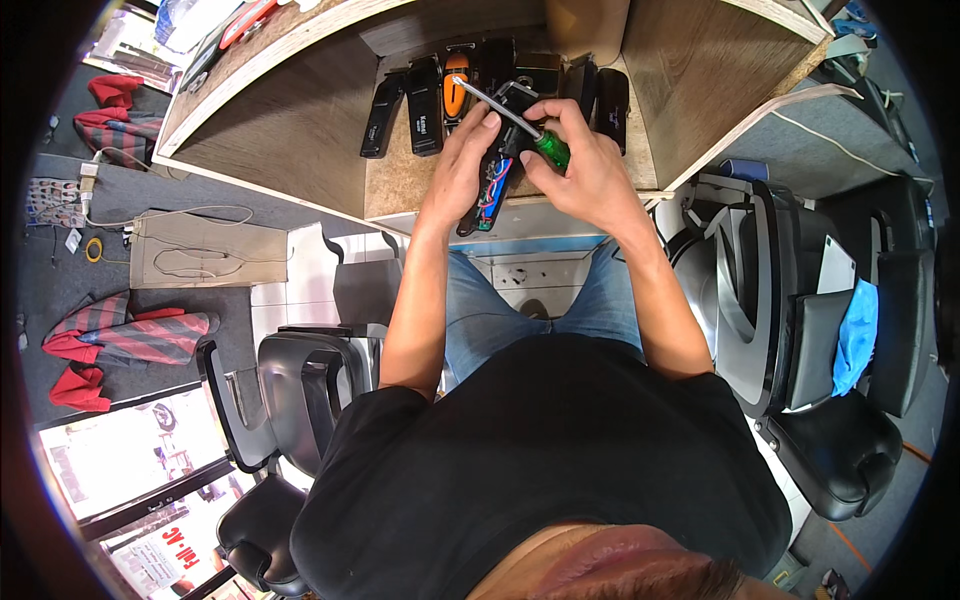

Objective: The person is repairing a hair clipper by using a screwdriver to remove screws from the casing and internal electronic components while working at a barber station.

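Note:
My left hand [464,168] is closed around an opened black hair clipper [503,160], whose lower part shows a blue cell and red and pink wires [494,185]. My right hand [588,168] grips a screwdriver by its green handle [552,150]. The metal shaft [495,105] points up and left across the clipper and past my left fingertips. My right index finger bends over near the clipper's upper end. Behind my hands several hair clippers lie in a row, among them a black one [424,110], an orange-bodied one [456,92] and a dark one [611,108].
A wooden compartment with side walls [285,125] surrounds the clippers, and its front edge [385,217] lies under my forearms. Black barber chairs stand to my left [310,375] and right [740,290], the right one with a blue cloth [856,335]. Cables [200,262] hang at the left.

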Available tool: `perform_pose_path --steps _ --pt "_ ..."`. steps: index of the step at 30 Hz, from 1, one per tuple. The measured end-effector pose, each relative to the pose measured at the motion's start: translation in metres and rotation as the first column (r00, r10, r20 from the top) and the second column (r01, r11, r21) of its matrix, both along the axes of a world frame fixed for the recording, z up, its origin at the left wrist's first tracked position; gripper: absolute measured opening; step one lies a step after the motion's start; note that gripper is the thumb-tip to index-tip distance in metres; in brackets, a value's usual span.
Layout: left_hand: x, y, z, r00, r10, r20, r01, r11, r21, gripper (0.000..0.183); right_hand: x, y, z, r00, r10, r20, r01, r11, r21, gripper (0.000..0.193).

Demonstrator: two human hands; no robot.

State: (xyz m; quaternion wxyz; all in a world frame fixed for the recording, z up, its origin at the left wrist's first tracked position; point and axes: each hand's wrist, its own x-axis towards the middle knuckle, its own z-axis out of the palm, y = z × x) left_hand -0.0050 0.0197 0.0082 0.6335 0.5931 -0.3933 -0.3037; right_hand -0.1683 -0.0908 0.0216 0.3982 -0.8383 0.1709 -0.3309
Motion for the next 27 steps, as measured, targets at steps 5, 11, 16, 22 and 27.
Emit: perform_pose_path --steps 5,11,16,22,27 --pt "0.005 -0.001 -0.008 0.999 0.040 0.022 -0.040 0.999 0.009 0.064 0.001 0.000 -0.001 1.000 -0.002 0.022 0.001 1.000 0.022 0.045" --pt "-0.001 0.000 0.005 0.999 -0.045 -0.021 0.045 0.999 0.002 0.066 0.001 0.001 0.002 1.000 -0.012 0.024 0.011 1.000 0.025 0.041" --pt "0.000 0.000 0.003 0.999 -0.033 -0.038 0.033 0.999 0.007 0.064 0.000 0.001 0.003 1.000 -0.014 0.019 0.013 1.000 0.024 0.042" --pt "-0.003 0.003 0.006 0.999 0.011 -0.034 -0.011 1.000 0.011 0.065 0.000 0.001 0.001 1.000 -0.010 0.001 0.010 1.000 -0.029 0.049" --pt "0.000 0.001 0.001 0.999 0.017 -0.045 -0.017 1.000 0.011 0.064 0.001 0.001 0.002 1.000 -0.008 -0.018 0.007 0.998 -0.062 0.054"
